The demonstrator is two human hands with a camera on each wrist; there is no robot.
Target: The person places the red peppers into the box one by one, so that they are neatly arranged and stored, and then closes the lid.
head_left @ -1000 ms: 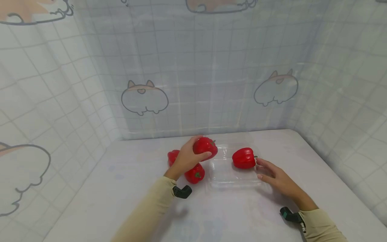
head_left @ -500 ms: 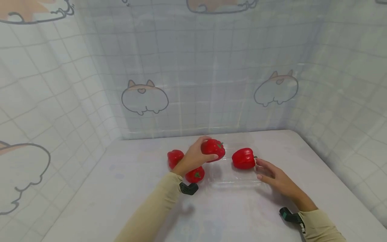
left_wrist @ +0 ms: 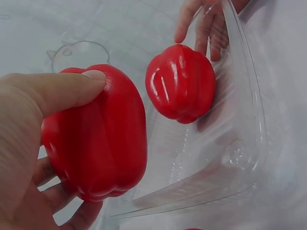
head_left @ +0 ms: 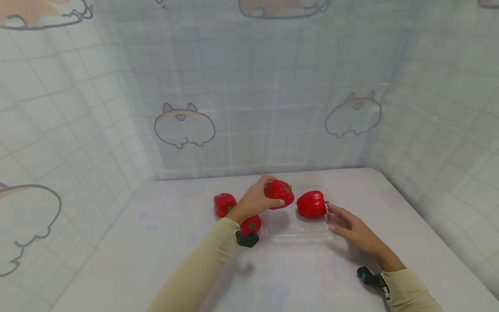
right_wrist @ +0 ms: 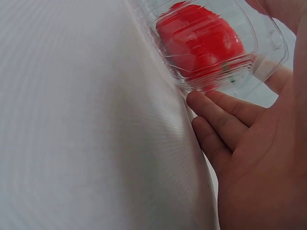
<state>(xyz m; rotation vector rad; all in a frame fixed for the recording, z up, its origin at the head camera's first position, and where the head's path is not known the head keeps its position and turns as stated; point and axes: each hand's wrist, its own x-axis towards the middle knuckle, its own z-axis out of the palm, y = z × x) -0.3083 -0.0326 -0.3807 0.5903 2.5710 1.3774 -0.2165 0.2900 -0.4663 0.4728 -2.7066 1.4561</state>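
Note:
My left hand (head_left: 255, 200) grips a red bell pepper (head_left: 279, 194) with a green stem and holds it above the left part of a clear plastic container (head_left: 292, 236). In the left wrist view the thumb lies across this pepper (left_wrist: 103, 139) and the other fingers curl beneath it. A second bell pepper (head_left: 311, 204) lies inside the container, on its right. My right hand (head_left: 356, 232) is at the container's right side, its fingers fairly straight. In the right wrist view the fingertips (right_wrist: 196, 99) rest against the ribbed plastic wall.
Two more red bell peppers lie on the white table left of the container: one farther back (head_left: 224, 204), one nearer (head_left: 251, 224), both partly hidden by my left arm. A printed sheet (head_left: 249, 95) hangs behind the table and along both sides.
My left hand has carried its bell pepper rightward, from the container's left edge to above its interior. My right hand stays at the container's side.

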